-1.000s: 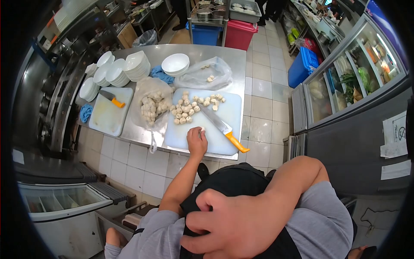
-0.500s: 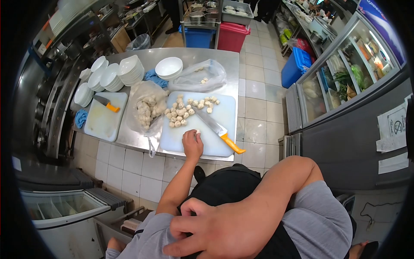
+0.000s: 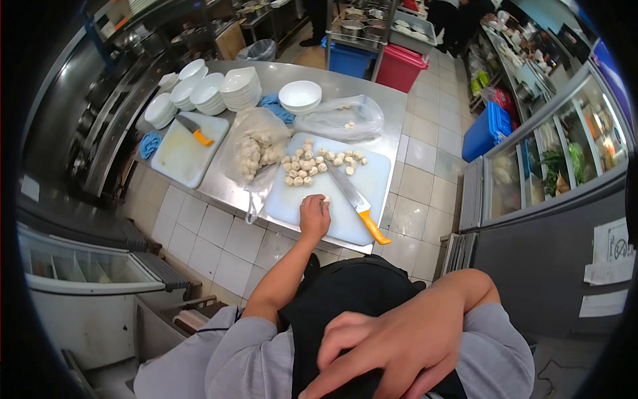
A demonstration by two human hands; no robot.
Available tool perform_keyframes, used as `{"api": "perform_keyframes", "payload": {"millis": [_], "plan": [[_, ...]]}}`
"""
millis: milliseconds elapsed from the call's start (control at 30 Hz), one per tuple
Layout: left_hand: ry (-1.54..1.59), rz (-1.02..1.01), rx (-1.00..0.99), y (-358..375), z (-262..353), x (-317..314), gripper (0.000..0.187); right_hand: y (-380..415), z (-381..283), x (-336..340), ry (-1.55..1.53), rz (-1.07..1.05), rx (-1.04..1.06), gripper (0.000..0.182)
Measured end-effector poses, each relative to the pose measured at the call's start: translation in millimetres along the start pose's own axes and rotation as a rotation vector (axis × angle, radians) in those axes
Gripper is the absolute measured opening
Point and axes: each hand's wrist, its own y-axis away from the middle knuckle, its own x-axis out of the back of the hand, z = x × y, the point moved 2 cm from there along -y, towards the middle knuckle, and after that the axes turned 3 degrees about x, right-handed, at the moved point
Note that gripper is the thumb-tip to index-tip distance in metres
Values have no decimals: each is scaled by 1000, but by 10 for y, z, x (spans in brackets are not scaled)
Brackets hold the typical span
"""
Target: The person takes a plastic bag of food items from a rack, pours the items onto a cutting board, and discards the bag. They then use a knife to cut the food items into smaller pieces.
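"Balls (image 3: 302,166), small and pale! Where are they?"

"On the big white board (image 3: 282,206). They sit in a bunch near its far edge. More are in the clear bag (image 3: 256,149) beside it."

"What is the left hand (image 3: 315,217) doing?"

"It is low over the same board, with its fingers bent. A pale bit (image 3: 325,198) shows at the tips. Nobody can tell if they grip it or just touch it."

"And the right hand (image 3: 399,346)?"

"It is up in front of the black apron (image 3: 345,286). Its fingers are loose and a bit bent, not closed on a thing."

"Where is the big knife (image 3: 359,203)?"

"It lies on the big white board, to the right of the left hand. Its yellow handle pokes over the near edge."

"And the white bowls (image 3: 242,85)?"

"They are stacked at the far side of the metal table (image 3: 222,179)."
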Motion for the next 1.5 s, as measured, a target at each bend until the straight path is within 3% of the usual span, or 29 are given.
{"api": "perform_keyframes", "payload": {"millis": [67, 100, 167, 267, 367, 500, 567, 633, 700, 767, 833, 867, 933, 1067, 1167, 1233, 1333, 1500], "plan": [[3, 1, 8, 3, -4, 19, 22, 183, 5, -25, -29, 58, -8, 37], [6, -4, 7, 1, -4, 12, 22, 257, -46, -7, -2, 7, -86, 38], [3, -19, 28, 24, -33, -22, 22, 129, -243, 86, -2, 0, -313, 22], [-24, 11, -31, 5, -94, -53, 21, 469, -86, 174, 39, 92, -460, 28], [-21, -27, 22, 23, -57, -21, 21, 745, 33, 220, 181, -92, -631, 22], [-9, -41, 60, -8, -38, -24, 21, 827, 10, 57, 102, -103, -599, 13], [-9, -35, 44, -11, -43, -27, 21, 832, -44, 67, 395, 37, -689, 10], [22, -50, 59, -13, -69, -19, 22, 977, -40, 104, 408, 77, -680, 6], [28, -59, 58, -21, -88, -2, 24, 1363, 151, 121, 259, 488, -817, 11], [55, -72, 91, -40, -42, 31, 25, 2072, 680, 207, 621, 809, -1015, 20], [61, -111, 62, -30, -35, 50, 25, 2956, 1197, 282, 937, 921, -1247, 42], [68, -141, 28, -32, -16, 44, 24, 3228, 1378, 261, 935, 926, -1254, 42], [110, -146, -23, -47, 61, 55, 22, 3502, 1585, 248, 1260, 736, -1300, 61], [166, -151, -92, -28, 123, 45, 20, 3419, 1757, 335, 1166, 531, -1498, 82], [131, -153, -42, -29, 98, 39, 21, 3462, 1754, 406, 1047, 544, -1589, 80], [131, -143, 19, -1, 60, 25, 21, 3443, 1610, 301, 1053, 575, -1545, 71], [109, -95, -68, 13, 62, 52, 20, 3263, 1312, 184, 889, 618, -1648, 55], [99, -148, -87, 0, 64, 50, 22, 3340, 1084, 58, 886, 558, -1659, 52]]}}
